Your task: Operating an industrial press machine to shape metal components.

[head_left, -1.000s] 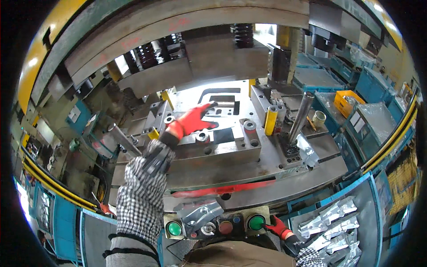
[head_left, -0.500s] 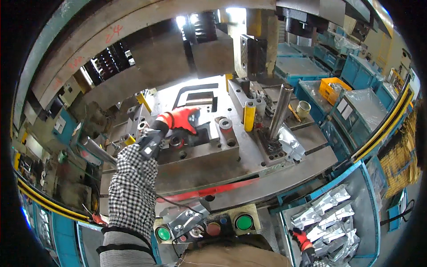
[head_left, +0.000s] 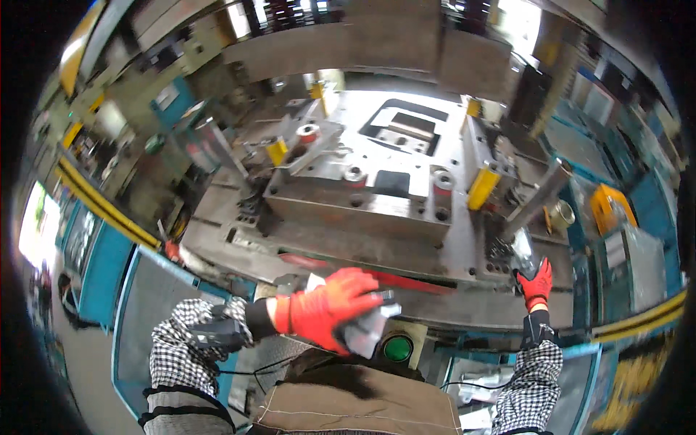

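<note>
My left hand (head_left: pixel 326 308), in a red work glove, is closed on a silver stamped metal part (head_left: pixel 365 332) just above the control box (head_left: pixel 417 341). The part is smeared by motion. At the right front of the press bed, my right hand (head_left: pixel 536 285), also gloved in red, has its thumb and fingers round the near end of another stamped metal part (head_left: pixel 523 246). That piece lies beside the steel guide post (head_left: pixel 540 196). The lower die (head_left: pixel 362 217) stands in the middle of the bed, with several round bushings on top.
Yellow blocks (head_left: pixel 484 187) stand at the die's sides. A green button (head_left: pixel 397 349) shows on the control box. Metal parts (head_left: pixel 478 388) lie in a bin at lower right; a blue-framed bin (head_left: pixel 138 319) is at lower left. An orange crate (head_left: pixel 611 210) sits far right.
My left hand has come back from the die to the metal part at the control box. My right hand has risen from the parts bin to the bed. The view has turned.
</note>
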A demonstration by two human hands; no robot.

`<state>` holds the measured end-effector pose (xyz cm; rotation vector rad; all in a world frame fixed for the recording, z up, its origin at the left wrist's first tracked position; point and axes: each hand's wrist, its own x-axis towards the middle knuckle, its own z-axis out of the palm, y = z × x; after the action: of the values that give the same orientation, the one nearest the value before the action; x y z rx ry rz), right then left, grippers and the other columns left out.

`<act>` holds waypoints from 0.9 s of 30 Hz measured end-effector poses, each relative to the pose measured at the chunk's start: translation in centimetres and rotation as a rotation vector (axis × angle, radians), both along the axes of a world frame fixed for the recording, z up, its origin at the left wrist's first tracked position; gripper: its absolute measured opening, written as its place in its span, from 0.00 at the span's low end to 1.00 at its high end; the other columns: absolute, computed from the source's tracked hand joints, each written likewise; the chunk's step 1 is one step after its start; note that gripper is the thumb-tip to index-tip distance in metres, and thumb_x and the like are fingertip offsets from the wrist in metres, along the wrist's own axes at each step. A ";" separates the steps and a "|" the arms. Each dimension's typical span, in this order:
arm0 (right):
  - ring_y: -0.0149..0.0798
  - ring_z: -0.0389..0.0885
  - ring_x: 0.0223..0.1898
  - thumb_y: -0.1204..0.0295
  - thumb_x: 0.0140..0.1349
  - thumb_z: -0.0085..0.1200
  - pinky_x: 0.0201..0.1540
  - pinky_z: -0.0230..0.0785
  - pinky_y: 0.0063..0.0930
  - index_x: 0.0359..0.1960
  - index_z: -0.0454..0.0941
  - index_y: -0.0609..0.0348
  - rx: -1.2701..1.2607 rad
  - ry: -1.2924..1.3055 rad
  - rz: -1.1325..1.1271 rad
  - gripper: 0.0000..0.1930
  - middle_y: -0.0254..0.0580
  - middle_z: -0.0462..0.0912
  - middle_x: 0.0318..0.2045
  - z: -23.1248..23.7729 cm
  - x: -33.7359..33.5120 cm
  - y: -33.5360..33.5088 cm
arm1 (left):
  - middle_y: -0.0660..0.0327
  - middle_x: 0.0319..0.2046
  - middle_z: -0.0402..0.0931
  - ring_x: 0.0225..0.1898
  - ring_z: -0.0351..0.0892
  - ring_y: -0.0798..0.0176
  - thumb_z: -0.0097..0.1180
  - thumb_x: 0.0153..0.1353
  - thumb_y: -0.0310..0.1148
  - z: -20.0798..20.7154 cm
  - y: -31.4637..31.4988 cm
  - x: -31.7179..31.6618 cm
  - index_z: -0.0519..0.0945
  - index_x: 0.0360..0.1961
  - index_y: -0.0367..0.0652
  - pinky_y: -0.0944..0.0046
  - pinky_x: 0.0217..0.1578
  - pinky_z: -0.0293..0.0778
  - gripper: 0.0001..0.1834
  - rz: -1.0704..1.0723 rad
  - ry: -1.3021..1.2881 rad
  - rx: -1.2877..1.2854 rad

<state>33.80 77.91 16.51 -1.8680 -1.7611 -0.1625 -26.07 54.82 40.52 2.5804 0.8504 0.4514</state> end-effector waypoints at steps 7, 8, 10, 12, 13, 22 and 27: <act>0.62 0.62 0.74 0.54 0.44 0.78 0.73 0.61 0.52 0.80 0.45 0.53 -0.527 -0.139 -0.154 0.65 0.63 0.57 0.76 -2.0 -0.6 6.6 | 0.37 0.65 0.66 0.67 0.64 0.34 0.76 0.36 0.60 -12.2 -6.8 -1.7 0.65 0.72 0.42 0.32 0.70 0.55 0.63 0.364 0.287 -0.033; 0.61 0.63 0.73 0.55 0.44 0.78 0.72 0.62 0.52 0.80 0.45 0.54 -0.530 -0.135 -0.174 0.65 0.63 0.58 0.75 -2.5 -0.3 7.0 | 0.37 0.65 0.66 0.68 0.64 0.34 0.76 0.36 0.60 -13.3 -7.0 -2.0 0.65 0.72 0.42 0.32 0.70 0.55 0.63 0.439 0.222 0.034; 0.61 0.65 0.73 0.57 0.44 0.78 0.71 0.64 0.50 0.80 0.44 0.56 -0.506 -0.120 -0.166 0.66 0.64 0.60 0.74 -3.1 0.4 7.7 | 0.37 0.65 0.66 0.67 0.64 0.33 0.76 0.34 0.58 -15.3 -7.1 -2.0 0.66 0.72 0.44 0.30 0.70 0.55 0.62 0.527 0.166 0.143; 0.61 0.67 0.71 0.56 0.44 0.78 0.70 0.66 0.50 0.80 0.44 0.56 -0.470 -0.170 -0.133 0.65 0.63 0.63 0.72 -3.1 1.0 8.2 | 0.36 0.64 0.66 0.67 0.65 0.32 0.76 0.32 0.55 -16.9 -6.4 -1.8 0.67 0.72 0.46 0.29 0.70 0.55 0.61 0.575 0.160 0.203; 0.61 0.69 0.70 0.55 0.44 0.78 0.69 0.67 0.50 0.80 0.45 0.56 -0.468 -0.169 -0.131 0.65 0.62 0.65 0.71 -2.9 1.1 8.3 | 0.36 0.64 0.67 0.67 0.65 0.32 0.76 0.31 0.54 -17.5 -5.9 -1.9 0.67 0.71 0.46 0.28 0.70 0.55 0.61 0.560 0.181 0.255; 0.59 0.72 0.68 0.51 0.38 0.81 0.66 0.68 0.52 0.81 0.47 0.45 -0.359 -0.172 -0.186 0.69 0.55 0.68 0.70 1.1 2.0 6.0 | 0.36 0.64 0.67 0.68 0.63 0.32 0.78 0.26 0.55 -20.5 -2.3 -3.4 0.66 0.73 0.46 0.27 0.71 0.52 0.67 0.644 0.446 0.111; 0.54 0.64 0.73 0.55 0.45 0.80 0.74 0.58 0.46 0.79 0.51 0.58 -0.008 0.161 -0.054 0.62 0.58 0.63 0.74 -1.8 7.2 1.2 | 0.36 0.65 0.66 0.69 0.63 0.32 0.79 0.27 0.58 -21.2 -1.9 -3.5 0.65 0.74 0.46 0.26 0.70 0.52 0.68 0.713 0.482 0.057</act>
<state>41.00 79.15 14.69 -1.8797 -1.6066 -0.0241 -29.60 52.95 19.33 2.3945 1.9620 0.0194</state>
